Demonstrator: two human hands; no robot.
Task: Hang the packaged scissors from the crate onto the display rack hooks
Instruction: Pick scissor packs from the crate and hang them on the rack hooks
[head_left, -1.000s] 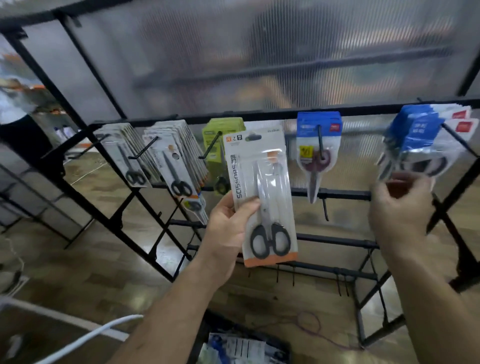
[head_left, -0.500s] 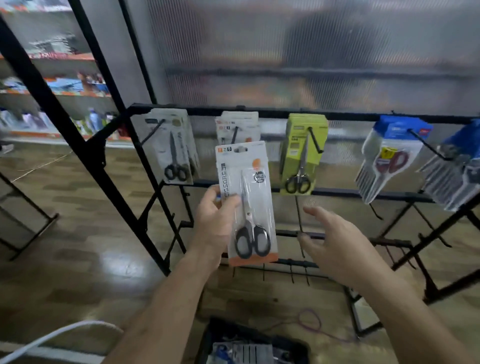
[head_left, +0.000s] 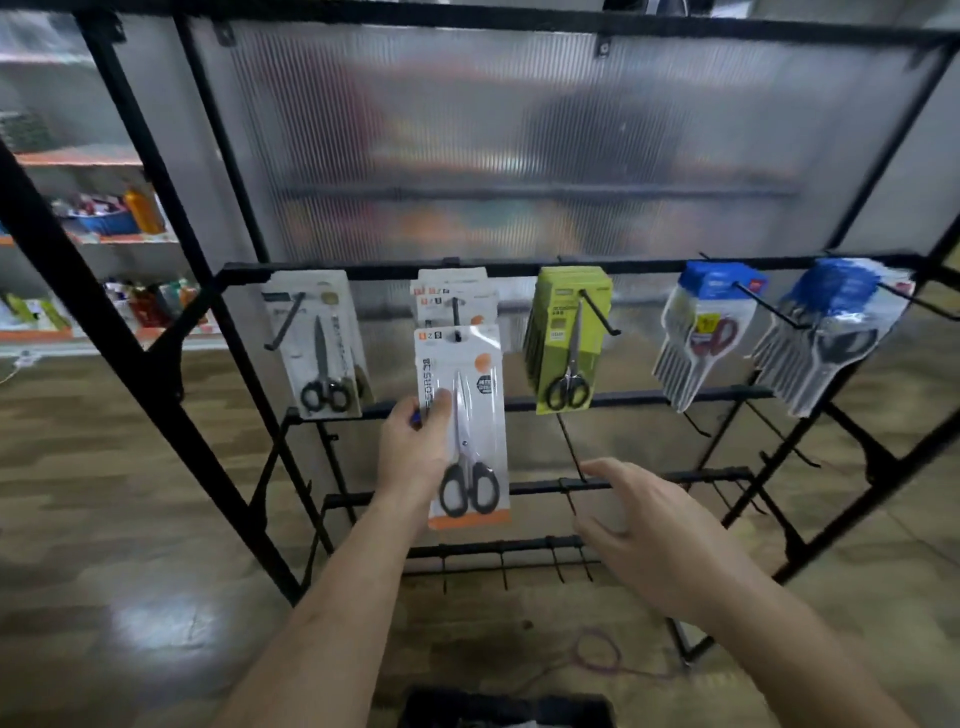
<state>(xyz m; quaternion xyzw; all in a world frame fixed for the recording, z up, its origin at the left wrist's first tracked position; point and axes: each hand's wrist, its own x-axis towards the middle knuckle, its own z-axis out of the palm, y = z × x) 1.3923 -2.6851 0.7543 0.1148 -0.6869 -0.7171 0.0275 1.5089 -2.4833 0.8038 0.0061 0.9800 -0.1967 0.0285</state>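
Observation:
My left hand (head_left: 413, 452) grips a white packaged pair of scissors (head_left: 465, 423) with black handles and an orange bottom strip, thumb on its left front. The pack's hang hole sits at the tip of a black hook (head_left: 456, 319) that carries matching white packs (head_left: 452, 296). My right hand (head_left: 649, 525) hovers lower right of the pack, fingers relaxed, holding nothing. The black display rack (head_left: 519, 270) stands in front of me. The dark crate (head_left: 504, 709) shows at the bottom edge, its contents mostly out of view.
Other hooks hold grey-white packs (head_left: 317, 343), green packs (head_left: 569, 338) and two bunches of blue-topped packs (head_left: 706, 332) (head_left: 831, 332). Lower rack bars carry bare hooks (head_left: 566, 566). A ribbed translucent panel (head_left: 519, 145) backs the rack. Shop shelves (head_left: 93, 234) stand far left. A purple cord (head_left: 597, 654) lies on the floor.
The view has shifted left and up. My left hand has raised the white pack to the hook with matching packs. My right hand left the blue packs and dropped lower, open.

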